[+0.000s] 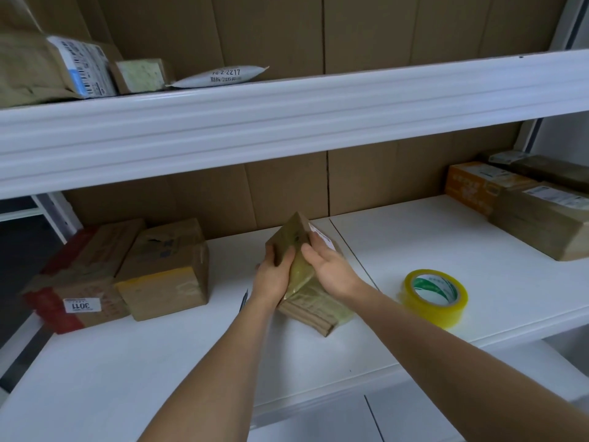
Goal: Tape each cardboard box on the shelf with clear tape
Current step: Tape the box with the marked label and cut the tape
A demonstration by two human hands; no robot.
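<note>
- A small cardboard box [306, 275] stands tilted in the middle of the white shelf [414, 250], one end resting on the board
- The left hand [274, 275] grips its left side, thumb over the taped face
- The right hand [331, 266] holds the right side, fingers curled over the label edge
- A roll of clear tape [435, 296] lies near, to the right
- Two boxes [127, 272] sit left, more boxes [522, 205] far right
</note>
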